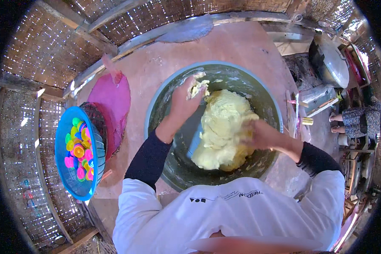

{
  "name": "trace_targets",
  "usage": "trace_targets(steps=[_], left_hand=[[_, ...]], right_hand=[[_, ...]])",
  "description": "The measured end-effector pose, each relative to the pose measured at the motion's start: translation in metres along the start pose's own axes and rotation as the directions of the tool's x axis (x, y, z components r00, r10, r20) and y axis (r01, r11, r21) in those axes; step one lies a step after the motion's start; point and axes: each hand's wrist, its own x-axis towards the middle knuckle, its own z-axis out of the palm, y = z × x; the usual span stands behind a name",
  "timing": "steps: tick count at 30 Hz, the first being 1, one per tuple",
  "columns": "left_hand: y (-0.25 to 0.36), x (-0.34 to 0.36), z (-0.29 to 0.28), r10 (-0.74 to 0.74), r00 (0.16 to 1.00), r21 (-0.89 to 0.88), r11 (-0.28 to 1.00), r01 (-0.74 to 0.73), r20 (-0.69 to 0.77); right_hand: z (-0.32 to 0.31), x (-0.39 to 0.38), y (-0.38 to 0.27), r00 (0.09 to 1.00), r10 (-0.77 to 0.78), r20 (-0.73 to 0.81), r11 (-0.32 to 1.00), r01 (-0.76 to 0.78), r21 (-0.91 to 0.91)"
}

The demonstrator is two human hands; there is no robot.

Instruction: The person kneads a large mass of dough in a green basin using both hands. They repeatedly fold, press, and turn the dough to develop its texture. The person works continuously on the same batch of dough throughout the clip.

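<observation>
A large mass of pale yellow dough (224,127) sits in a wide, deep basin (167,171) with a greyish-blue rim and a dark green inside. My left hand (185,98) is raised over the left part of the basin, off the main mass. Bits of dough cling to its fingers, which look loosely bent and apart. On the right side of the dough lies my right hand (260,134), touching it. Motion smears its fingers, so their grip cannot be made out. Dough smears mark the basin's inner wall.
Left of the basin, a blue plastic basket (61,163) holds several bright coloured plastic pieces. Behind it is a pink oval sheet (114,99). A large metal pot (329,61) stands far right, and another person (360,120) is beyond the table's right side. Woven walls enclose the left.
</observation>
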Motion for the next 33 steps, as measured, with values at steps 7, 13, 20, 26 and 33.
trace_targets(steps=[7, 13, 20, 26, 33], left_hand=[[0.014, 0.01, -0.015, -0.054, 0.995, -0.181, 0.983, 0.038, -0.085], [0.024, 0.023, -0.013, -0.008, 0.985, -0.152, 0.988, -0.019, -0.174], [0.016, 0.027, -0.006, 0.13, 0.981, 0.07, 0.99, -0.121, -0.146], [0.008, 0.016, -0.005, 0.119, 0.992, 0.158, 0.981, -0.112, -0.03], [0.012, -0.002, -0.002, 0.033, 0.999, 0.085, 0.996, -0.032, -0.007]], right_hand=[[0.007, 0.092, 0.076, 0.873, 0.257, -0.414, 0.872, -0.394, -0.291], [0.005, 0.156, 0.056, 0.937, 0.245, -0.251, 0.902, -0.315, -0.297], [0.058, 0.205, 0.036, 0.998, 0.047, 0.04, 0.968, -0.036, -0.25], [0.047, 0.077, -0.058, 0.95, -0.203, 0.239, 0.885, 0.282, -0.37], [0.029, -0.025, -0.035, 0.958, -0.158, 0.239, 0.845, 0.256, -0.47]])
